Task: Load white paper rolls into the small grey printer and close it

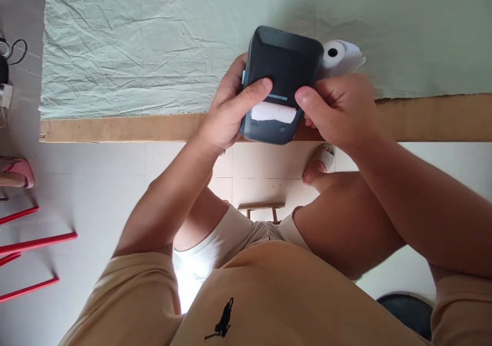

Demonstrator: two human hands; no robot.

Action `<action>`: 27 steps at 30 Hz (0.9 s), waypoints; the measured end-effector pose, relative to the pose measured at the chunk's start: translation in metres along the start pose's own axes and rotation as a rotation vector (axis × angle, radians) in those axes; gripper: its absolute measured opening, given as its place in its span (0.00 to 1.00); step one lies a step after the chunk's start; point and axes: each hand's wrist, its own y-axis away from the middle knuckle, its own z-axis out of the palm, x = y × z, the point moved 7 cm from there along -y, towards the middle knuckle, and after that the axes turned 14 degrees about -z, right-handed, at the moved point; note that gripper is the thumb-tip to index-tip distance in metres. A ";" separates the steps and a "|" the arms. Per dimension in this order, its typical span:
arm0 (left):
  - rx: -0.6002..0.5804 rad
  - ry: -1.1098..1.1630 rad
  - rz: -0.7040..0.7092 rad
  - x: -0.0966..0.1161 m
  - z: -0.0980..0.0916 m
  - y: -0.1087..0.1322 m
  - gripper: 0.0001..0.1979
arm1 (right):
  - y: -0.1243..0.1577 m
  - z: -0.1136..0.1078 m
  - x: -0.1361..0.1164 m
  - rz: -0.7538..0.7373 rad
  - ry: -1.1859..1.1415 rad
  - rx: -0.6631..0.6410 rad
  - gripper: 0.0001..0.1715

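Observation:
A dark handheld label printer (286, 61) is held up over the table's front edge, its lettered face towards me. A short strip of white paper (273, 113) with a torn edge sticks out of its slot, above a power button. My left hand (236, 100) grips the printer's left side, thumb across the front. My right hand (340, 105) is closed at its right side, thumb on the front near the slot; its other fingers are partly hidden. Just behind that hand, a white paper roll (342, 56) with a dark core lies on the cloth.
A wrinkled pale green cloth (134, 48) covers the table, with a brown front edge (126, 128). Red metal legs (38, 242) stand at the left on the tiled floor. A person's foot in a pink shoe (22, 173) shows at the far left, below a black cable (19, 51).

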 end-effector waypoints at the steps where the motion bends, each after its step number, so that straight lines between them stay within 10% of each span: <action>1: -0.007 0.021 -0.009 0.002 0.003 0.002 0.13 | 0.000 0.000 0.000 -0.001 0.003 0.002 0.36; 27: -0.174 0.161 0.007 0.005 0.006 -0.006 0.09 | 0.000 -0.003 -0.008 0.130 -0.022 0.077 0.39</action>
